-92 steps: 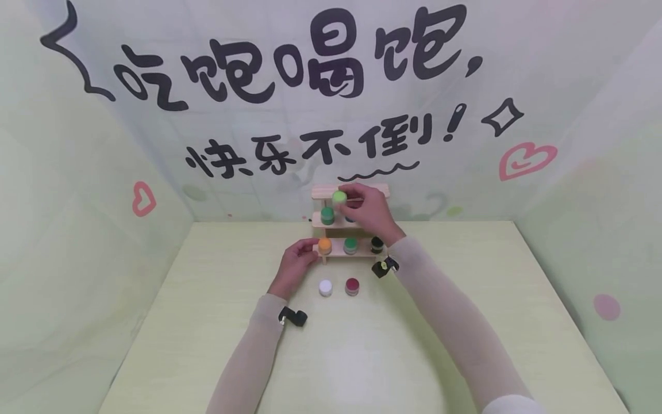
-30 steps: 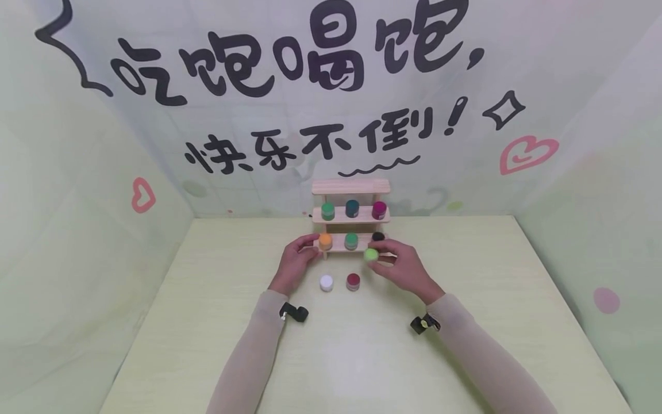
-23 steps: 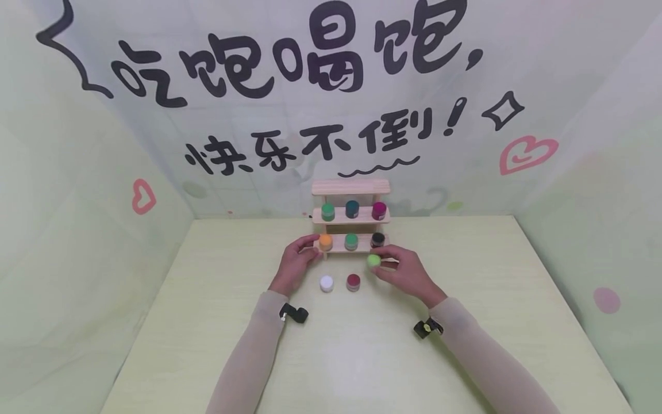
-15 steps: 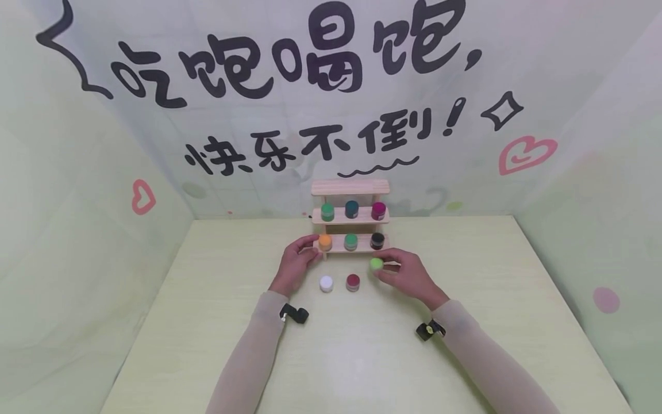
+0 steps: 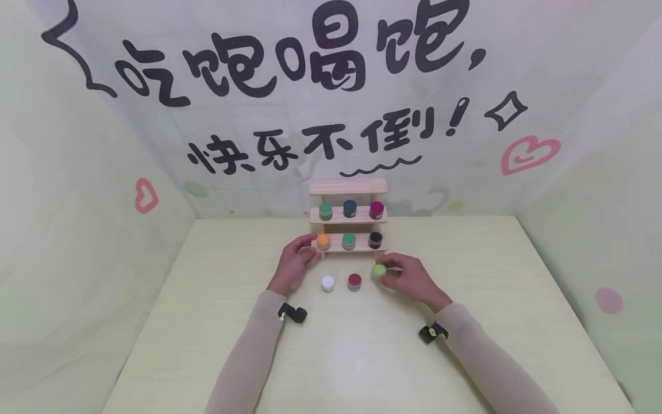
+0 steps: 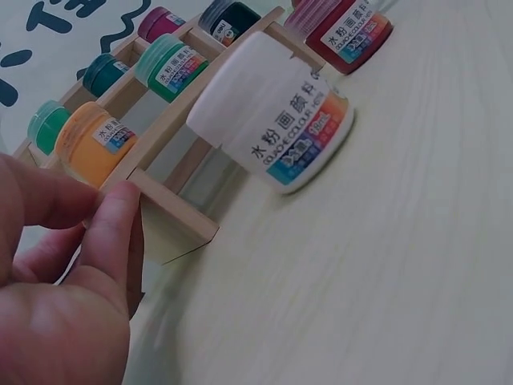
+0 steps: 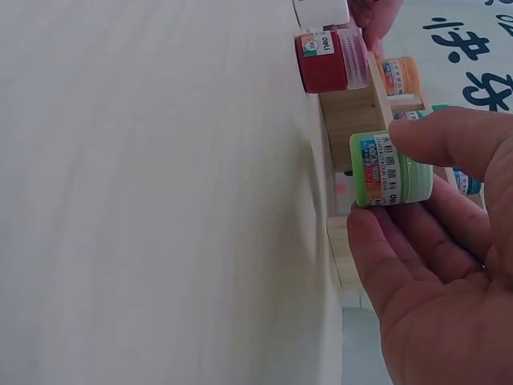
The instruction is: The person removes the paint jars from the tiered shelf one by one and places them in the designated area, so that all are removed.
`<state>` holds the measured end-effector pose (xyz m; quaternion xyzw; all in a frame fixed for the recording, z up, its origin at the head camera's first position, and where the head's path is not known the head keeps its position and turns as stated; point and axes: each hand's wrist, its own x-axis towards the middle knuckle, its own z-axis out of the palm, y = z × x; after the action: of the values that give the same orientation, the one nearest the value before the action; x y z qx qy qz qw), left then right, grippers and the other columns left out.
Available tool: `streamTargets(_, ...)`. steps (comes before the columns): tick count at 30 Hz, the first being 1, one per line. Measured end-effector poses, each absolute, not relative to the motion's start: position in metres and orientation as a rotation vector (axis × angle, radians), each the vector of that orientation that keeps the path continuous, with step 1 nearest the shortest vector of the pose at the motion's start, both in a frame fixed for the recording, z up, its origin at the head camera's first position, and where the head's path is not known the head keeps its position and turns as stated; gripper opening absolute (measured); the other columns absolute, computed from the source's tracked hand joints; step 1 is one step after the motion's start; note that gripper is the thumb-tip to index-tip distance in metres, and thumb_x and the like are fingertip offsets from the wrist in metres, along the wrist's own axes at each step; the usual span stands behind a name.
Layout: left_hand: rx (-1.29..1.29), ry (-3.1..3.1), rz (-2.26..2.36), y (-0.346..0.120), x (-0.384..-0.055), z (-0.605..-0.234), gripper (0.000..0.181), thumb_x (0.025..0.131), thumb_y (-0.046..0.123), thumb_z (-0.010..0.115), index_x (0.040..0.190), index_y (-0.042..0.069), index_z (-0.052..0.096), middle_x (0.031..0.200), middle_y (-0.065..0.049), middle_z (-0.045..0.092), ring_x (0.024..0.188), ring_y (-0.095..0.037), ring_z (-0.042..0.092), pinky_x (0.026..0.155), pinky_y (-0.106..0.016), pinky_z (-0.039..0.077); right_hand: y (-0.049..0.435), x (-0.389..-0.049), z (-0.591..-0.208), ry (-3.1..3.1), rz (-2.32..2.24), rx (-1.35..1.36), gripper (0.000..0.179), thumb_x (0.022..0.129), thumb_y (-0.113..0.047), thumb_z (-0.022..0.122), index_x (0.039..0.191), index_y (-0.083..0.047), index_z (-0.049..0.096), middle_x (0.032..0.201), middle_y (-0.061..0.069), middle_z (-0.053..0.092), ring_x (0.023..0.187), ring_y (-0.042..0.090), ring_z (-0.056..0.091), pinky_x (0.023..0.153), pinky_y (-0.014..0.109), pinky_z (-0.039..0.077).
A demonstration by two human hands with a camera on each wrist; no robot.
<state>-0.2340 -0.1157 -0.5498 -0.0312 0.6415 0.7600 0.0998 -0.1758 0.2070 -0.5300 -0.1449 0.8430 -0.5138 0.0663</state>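
My right hand [image 5: 414,277] pinches a light green paint jar [image 7: 383,170] between thumb and fingers, close over the table to the right of the red paint jar [image 5: 354,282]. With thumb and fingertips, my left hand [image 5: 293,265] holds the left end of the lower tier of a small wooden rack [image 6: 178,210]. An orange paint jar [image 6: 90,144] sits on that tier right beside the left fingertips. A white paint jar [image 6: 268,116] stands on the table in front of the rack, left of the red one.
A green jar [image 5: 349,241] and a black jar [image 5: 374,240] share the lower tier. Above them stand another green jar [image 5: 325,211], a teal jar [image 5: 350,208] and a magenta jar [image 5: 376,210]. The top tier [image 5: 348,186] is bare, near the printed back curtain [image 5: 258,190].
My right hand has brought the light green jar from the rack's upper part down and forward, to the right of the red jar. The left hand has stayed at the rack's end.
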Motion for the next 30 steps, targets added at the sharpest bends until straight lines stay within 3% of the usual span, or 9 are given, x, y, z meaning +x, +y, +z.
streamTargets(15,-0.065,1.876,2.247,-0.1146,-0.238,-0.5527,0.043,0.099,-0.006,0.059,0.142,0.003,0.062,0.134,-0.015,0.053,0.107,-0.014,0.069,0.1,-0.024,0.06,0.2124,-0.173,-0.5369,2.53,-1.452,-0.45,0.037,0.088,-0.004,0.082,0.124,-0.002,0.071,0.126,0.017,0.072,0.115,0.035,0.072,0.103,0.044,0.061)
streamTargets(30,-0.103,1.846,2.236,-0.1148,-0.239,-0.5484,0.043,0.101,-0.007,0.057,0.142,0.003,0.061,0.131,-0.014,0.055,0.109,-0.016,0.067,0.101,-0.025,0.06,0.2119,-0.1735,-0.5401,2.526,-1.437,-0.483,0.045,0.087,-0.01,0.085,0.129,-0.004,0.069,0.122,0.012,0.073,0.113,0.03,0.071,0.103,0.041,0.061)
